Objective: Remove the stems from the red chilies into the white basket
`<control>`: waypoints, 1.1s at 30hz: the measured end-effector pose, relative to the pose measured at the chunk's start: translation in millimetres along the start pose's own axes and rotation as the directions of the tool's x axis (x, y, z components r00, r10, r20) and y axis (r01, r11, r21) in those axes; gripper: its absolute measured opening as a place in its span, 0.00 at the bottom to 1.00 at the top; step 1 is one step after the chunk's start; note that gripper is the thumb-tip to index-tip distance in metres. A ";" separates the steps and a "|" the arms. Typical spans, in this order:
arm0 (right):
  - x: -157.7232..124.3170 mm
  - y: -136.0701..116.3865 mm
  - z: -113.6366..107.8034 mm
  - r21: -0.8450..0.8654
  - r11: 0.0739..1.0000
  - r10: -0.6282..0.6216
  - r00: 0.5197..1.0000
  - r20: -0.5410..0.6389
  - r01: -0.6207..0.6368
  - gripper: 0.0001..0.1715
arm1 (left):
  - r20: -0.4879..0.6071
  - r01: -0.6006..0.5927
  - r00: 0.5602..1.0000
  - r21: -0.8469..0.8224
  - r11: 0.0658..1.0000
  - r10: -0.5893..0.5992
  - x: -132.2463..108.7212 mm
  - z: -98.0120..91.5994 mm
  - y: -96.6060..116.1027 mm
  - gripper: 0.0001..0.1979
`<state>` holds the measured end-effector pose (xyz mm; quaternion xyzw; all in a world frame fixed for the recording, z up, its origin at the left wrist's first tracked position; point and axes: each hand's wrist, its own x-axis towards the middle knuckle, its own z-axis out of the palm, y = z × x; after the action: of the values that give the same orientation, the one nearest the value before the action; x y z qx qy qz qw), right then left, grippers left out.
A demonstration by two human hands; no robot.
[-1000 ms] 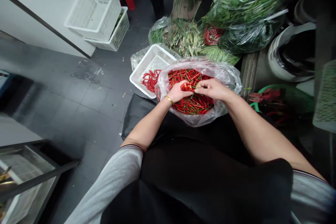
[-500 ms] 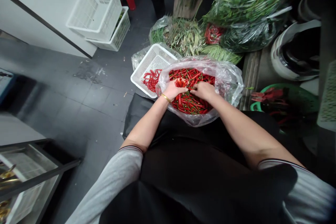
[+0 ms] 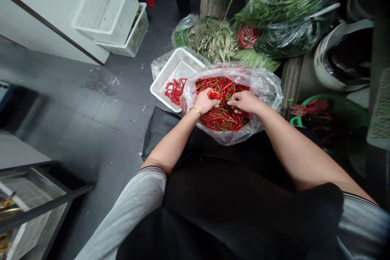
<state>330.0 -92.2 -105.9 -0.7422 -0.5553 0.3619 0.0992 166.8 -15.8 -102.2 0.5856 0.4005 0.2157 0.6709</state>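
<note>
A clear plastic bag (image 3: 268,83) full of red chilies (image 3: 224,122) with green stems sits open at my lap. My left hand (image 3: 204,101), a gold bangle at its wrist, is closed around several red chilies over the left part of the heap. Just to its right, my right hand (image 3: 245,101) has its fingertips pinched together above the chilies; whatever lies between them is too small to make out. Left of the bag, a white perforated basket (image 3: 164,75) holds a small pile of red chilies (image 3: 174,91) at its near end.
Behind the bag lie bundled green vegetables (image 3: 216,40) and a large bag of leafy greens (image 3: 292,4). On the right stand a white bucket (image 3: 323,63) and a green basin (image 3: 350,107). Stacked white crates (image 3: 122,16) stand at upper left, a metal rack (image 3: 45,203) at lower left.
My right hand has moved slightly right, away from my left hand, and its fingertips have lifted from the left hand's chilies. My left hand stays nearly in place. The view has shifted slightly.
</note>
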 end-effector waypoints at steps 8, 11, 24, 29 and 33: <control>18.0 0.2 9.6 -0.514 0.849 0.125 0.992 -0.022 -0.118 0.19 | 0.018 0.126 0.992 -0.284 0.950 -0.127 -6.5 -9.3 6.8 0.20; 3.6 1.6 -3.8 -0.320 0.943 0.057 0.993 -0.107 -0.089 0.17 | 0.001 0.150 0.987 -0.320 0.935 -0.158 -6.9 -0.2 -2.7 0.22; -35.4 -9.3 25.6 0.631 0.769 0.010 0.985 -0.173 0.103 0.26 | 0.048 0.069 0.997 -0.426 0.902 -0.053 -10.5 5.1 -15.4 0.25; -24.1 -14.2 7.2 0.616 0.753 -0.086 0.962 -0.259 0.233 0.27 | 0.133 0.035 0.991 -0.379 0.925 0.018 -14.2 4.0 -4.5 0.25; -27.1 -35.4 1.5 0.120 0.955 -0.184 0.858 -0.479 0.272 0.23 | 0.168 0.016 0.984 -0.375 0.927 0.051 -16.1 9.4 0.0 0.23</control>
<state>299.1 -104.0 -75.9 -0.7232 -0.5641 0.2094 0.3388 164.8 -33.8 -97.6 0.4667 0.2863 0.2420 0.8010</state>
